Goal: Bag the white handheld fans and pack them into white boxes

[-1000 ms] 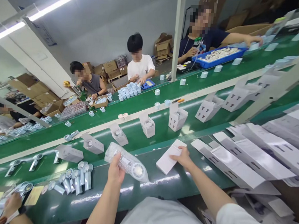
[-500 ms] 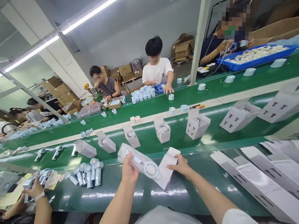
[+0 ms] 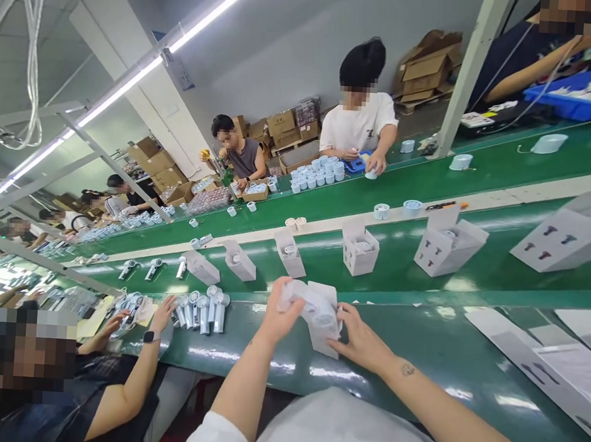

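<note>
In front of me, my left hand [image 3: 280,313] is closed on a bubble-wrapped handheld fan [image 3: 313,305], whose round end lies against the white carton [image 3: 324,344]. The wrapping blurs the fan's details. My right hand [image 3: 356,338] grips that carton by its right side, thumb and fingers at its edge. The carton is tilted, and the fan overlaps its opening; how far in it sits I cannot tell. To the left, several unwrapped light-blue fans [image 3: 202,312] lie together on the green bench.
Several open white cartons [image 3: 361,252] stand on the green belt [image 3: 396,284] ahead. Flat white cartons [image 3: 531,369] lie at right. A co-worker's hand [image 3: 162,313] is by the fans at left. Across the line, a person in white [image 3: 358,128] handles light-blue rings.
The wrapped fan has turned and come up to the carton's opening. My view has swung left, and the co-worker at left has reached toward the fan pile.
</note>
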The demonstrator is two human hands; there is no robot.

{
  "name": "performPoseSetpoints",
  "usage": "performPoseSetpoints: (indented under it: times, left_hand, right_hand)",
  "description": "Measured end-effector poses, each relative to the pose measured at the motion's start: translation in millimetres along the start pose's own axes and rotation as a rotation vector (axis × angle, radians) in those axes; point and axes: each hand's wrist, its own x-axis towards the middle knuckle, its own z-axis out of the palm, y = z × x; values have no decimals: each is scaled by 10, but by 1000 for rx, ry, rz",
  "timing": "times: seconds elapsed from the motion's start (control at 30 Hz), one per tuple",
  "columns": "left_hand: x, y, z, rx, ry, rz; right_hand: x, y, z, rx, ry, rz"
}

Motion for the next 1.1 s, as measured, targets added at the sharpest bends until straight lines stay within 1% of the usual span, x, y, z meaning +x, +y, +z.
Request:
performPoseSetpoints:
  times: [0.07,0.13,0.2,0.27,0.33,0.37,0.4,0.43,0.47,0.53,0.6,0.67,0.73,0.77,0.8,0.87,0.9,0.93,0.97,1.07,1.1]
  left_hand:
    - [-128,63,-38,222,-151,77]
    - [-167,120,19,386,-251,142]
    - [-111,162,96,506,-300,188]
    - [2,188,124,605,-405,235]
    - [93,181,97,714,-555,325]
    - [105,156,78,785,-604,382]
    - [87,116,63,876,-628,431]
    - [39,61,59,983,-630,461]
    - [-33,-8,67,1095,-625,465]
    - [-209,-168,117,1275,-624,407]
    - [-360,-324,196,1366,-629,351]
    - [-444,-433,274,1432,-643,330]
    - [-481,-470,330,1520,-666,312]
    - [-497,-462,343,1563,-659,314]
    - [-520,-443,346,1601,-619,330]
    - [-592,-401,327,1641,-487,403]
    - [-636,-392,309,1647,-445,444]
    - [-678,-397,287,1653,-432,464]
    - [-713,-418,264,1664,-448,452]
    - [-747,-520,186,1684,-550,347]
    - [-735,-541,150,1670,-555,328]
  right_hand:
    - [3,-14,17,12,4,-50]
    - [12,-31,28,19,26,-80]
    - [1,-45,32,23,45,-82]
    - [-39,-57,36,27,25,-83]
    - [-95,-71,48,42,-23,-110]
    - [-121,-76,58,53,-36,-121]
    - [-143,-79,69,62,-43,-128]
    - [-159,-75,82,70,-39,-131]
    - [-169,-65,97,74,-30,-135]
    - [-178,-22,128,78,-20,-149]
    - [-178,41,163,84,-18,-169]
    - [-172,104,194,91,-16,-171]
    - [-158,155,216,96,-9,-178]
    - [-147,174,221,95,2,-187]
    - [-134,188,223,89,17,-194]
    - [-100,195,219,63,65,-194]
    - [-81,188,214,46,79,-188]
    - [-61,172,209,30,80,-185]
    - [-41,150,204,16,65,-184]
    - [25,64,197,-27,-36,-145]
    - [50,30,200,-37,-52,-118]
